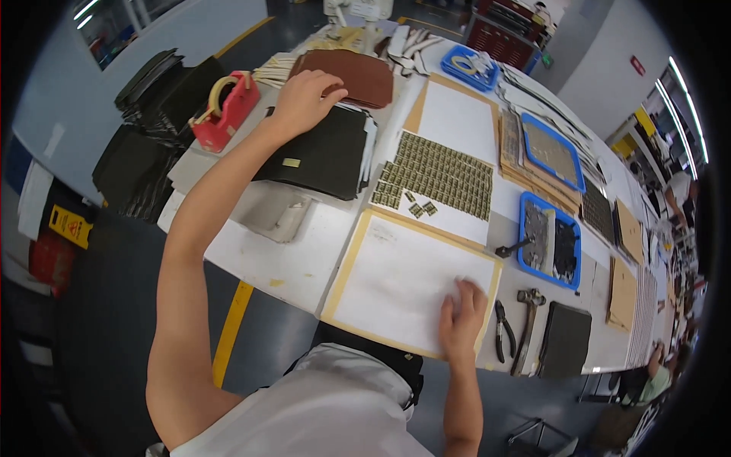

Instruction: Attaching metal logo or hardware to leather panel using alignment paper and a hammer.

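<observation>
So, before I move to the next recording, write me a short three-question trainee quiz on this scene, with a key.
1. True or false: the right hand is over the yellow-bordered white panel.
2. Which lies between the panel and the hammer? A) tape dispenser B) pliers C) blue tray
3. Fill in: the fingertips of the left hand appear against the ____ stack of sheets.

Key: 1 true; 2 B; 3 brown.

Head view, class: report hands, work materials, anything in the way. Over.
Left hand open at brown stack, contact unclear. Right hand curled over white board, grip unclear. Pliers, hammer beside board, not on it.
</observation>
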`<state>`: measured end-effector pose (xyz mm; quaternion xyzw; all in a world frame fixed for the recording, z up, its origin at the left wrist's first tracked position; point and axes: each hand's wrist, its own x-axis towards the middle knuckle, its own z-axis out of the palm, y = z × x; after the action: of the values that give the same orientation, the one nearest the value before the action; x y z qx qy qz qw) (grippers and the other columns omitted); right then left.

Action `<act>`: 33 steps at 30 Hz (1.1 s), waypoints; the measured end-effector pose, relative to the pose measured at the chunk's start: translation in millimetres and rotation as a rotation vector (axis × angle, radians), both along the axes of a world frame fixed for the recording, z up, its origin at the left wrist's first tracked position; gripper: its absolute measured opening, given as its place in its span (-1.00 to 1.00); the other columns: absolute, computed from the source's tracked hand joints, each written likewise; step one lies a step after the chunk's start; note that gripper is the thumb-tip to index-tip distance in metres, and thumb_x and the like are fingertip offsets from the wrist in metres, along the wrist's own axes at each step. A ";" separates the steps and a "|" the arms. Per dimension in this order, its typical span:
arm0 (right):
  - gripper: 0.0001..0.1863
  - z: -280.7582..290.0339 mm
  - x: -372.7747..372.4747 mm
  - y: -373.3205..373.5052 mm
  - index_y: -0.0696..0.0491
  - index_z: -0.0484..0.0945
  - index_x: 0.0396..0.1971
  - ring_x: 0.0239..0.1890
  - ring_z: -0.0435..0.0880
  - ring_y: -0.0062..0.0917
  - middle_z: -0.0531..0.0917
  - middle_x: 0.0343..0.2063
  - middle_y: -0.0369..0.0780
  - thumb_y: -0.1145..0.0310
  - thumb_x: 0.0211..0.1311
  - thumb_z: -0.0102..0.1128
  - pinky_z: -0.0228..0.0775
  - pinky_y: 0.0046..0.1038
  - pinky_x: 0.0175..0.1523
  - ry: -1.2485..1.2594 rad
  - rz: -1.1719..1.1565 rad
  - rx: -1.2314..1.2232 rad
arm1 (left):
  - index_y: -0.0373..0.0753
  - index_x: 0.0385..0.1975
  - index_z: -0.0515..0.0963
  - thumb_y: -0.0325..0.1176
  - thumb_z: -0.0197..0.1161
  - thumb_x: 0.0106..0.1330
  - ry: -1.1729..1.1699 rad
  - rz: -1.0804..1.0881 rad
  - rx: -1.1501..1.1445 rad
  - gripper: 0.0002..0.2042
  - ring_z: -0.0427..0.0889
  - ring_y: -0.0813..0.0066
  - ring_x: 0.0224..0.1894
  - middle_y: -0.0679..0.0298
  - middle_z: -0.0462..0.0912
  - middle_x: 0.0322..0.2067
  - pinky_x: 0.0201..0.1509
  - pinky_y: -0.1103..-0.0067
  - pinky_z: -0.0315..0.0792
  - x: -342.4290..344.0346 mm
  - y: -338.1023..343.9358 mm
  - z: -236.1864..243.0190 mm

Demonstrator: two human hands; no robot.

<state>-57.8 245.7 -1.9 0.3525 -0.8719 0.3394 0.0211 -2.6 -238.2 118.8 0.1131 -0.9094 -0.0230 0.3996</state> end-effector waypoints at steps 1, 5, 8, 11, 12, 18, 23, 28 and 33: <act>-0.44 3.8 -10.0 -4.8 0.21 0.47 0.25 0.28 0.47 0.04 0.43 0.26 0.21 0.28 0.32 0.30 0.39 -0.07 0.30 0.326 -0.028 0.099 | -0.21 -0.25 0.73 -0.21 0.35 0.33 -0.013 -0.065 0.003 -0.79 0.66 0.16 -0.19 0.20 0.72 -0.33 -0.06 0.28 0.51 -0.1 36.9 5.5; -0.19 -31.4 3.6 -56.6 0.19 0.35 0.36 0.44 0.22 0.17 0.28 0.38 0.22 -0.07 0.29 0.29 -0.01 0.15 0.50 0.297 0.066 0.149 | -0.24 -0.29 0.71 -0.24 0.34 0.33 -0.218 -0.506 0.109 -0.81 0.65 0.16 -0.17 0.23 0.73 -0.28 -0.04 0.29 0.51 -7.4 149.6 -21.5; -0.36 -15.7 62.6 -91.3 0.10 0.53 0.22 0.34 0.40 0.02 0.49 0.25 0.06 -0.01 0.26 0.33 0.20 -0.03 0.43 0.027 0.629 -0.071 | -0.22 -0.21 0.72 -0.22 0.33 0.35 -0.345 -0.706 0.308 -0.79 0.66 0.14 -0.04 0.18 0.74 -0.13 0.09 0.30 0.51 -10.8 216.4 -68.8; -0.56 22.6 92.4 -76.3 0.05 0.61 0.10 0.05 0.66 -0.22 0.69 -0.07 -0.10 0.12 0.33 0.30 0.40 -0.11 0.26 -0.303 1.091 -0.037 | -0.19 0.03 0.68 -0.14 0.34 0.34 -0.479 -0.842 0.324 -0.65 0.57 0.06 0.21 0.08 0.65 0.13 0.29 0.28 0.44 -10.8 263.1 -103.5; -0.59 29.3 92.0 -58.1 0.05 0.61 0.06 -0.04 0.69 -0.23 0.70 -0.14 -0.12 0.17 0.31 0.32 0.47 -0.15 0.16 -0.253 1.065 -0.076 | -0.18 0.15 0.60 -0.09 0.35 0.34 -0.526 -0.865 0.267 -0.55 0.47 0.03 0.30 0.05 0.55 0.24 0.37 0.26 0.37 -10.2 277.6 -108.2; -0.66 58.7 -2.5 137.3 0.08 0.72 -0.13 -0.15 0.74 -0.21 0.75 -0.22 -0.15 0.59 0.01 0.37 0.61 -0.27 0.00 -0.079 -0.090 -0.138 | -0.15 0.35 0.45 0.16 0.35 0.26 -0.724 -0.858 0.160 -0.27 0.11 -0.01 0.55 0.00 0.26 0.46 0.61 0.10 -0.08 -12.2 302.0 -115.7; -0.45 60.0 -52.6 291.4 -0.07 0.72 0.00 0.21 0.58 -0.27 0.63 0.15 -0.25 0.50 -0.13 0.52 0.55 -0.29 0.18 0.148 -0.408 0.417 | -0.17 0.30 0.50 0.10 0.38 0.25 -0.701 -0.843 0.151 -0.31 0.12 0.02 0.55 0.03 0.27 0.46 0.61 0.12 -0.07 -11.0 303.3 -120.1; -0.50 55.9 -76.6 325.2 -0.07 0.73 0.00 0.16 0.63 -0.27 0.67 0.13 -0.26 0.40 -0.06 0.53 0.57 -0.27 0.13 0.164 -0.255 0.603 | -0.17 0.27 0.53 0.08 0.38 0.27 -0.689 -0.848 0.158 -0.36 0.16 0.03 0.53 0.06 0.32 0.44 0.60 0.13 -0.04 -11.0 304.1 -117.8; -0.62 62.2 -86.3 327.1 -0.05 0.76 -0.07 0.05 0.69 -0.26 0.74 0.03 -0.26 0.33 0.02 0.50 0.58 -0.24 0.10 0.117 -0.236 0.628 | -0.19 0.22 0.58 0.02 0.42 0.24 -0.623 -0.855 0.194 -0.40 0.23 0.02 0.50 0.06 0.38 0.40 0.58 0.11 0.01 -9.2 304.0 -120.4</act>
<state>-144.1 572.8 60.3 0.2575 -0.9658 0.0289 0.0005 -11.8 65.8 -1.7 -0.2292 -0.9436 -0.2328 0.0535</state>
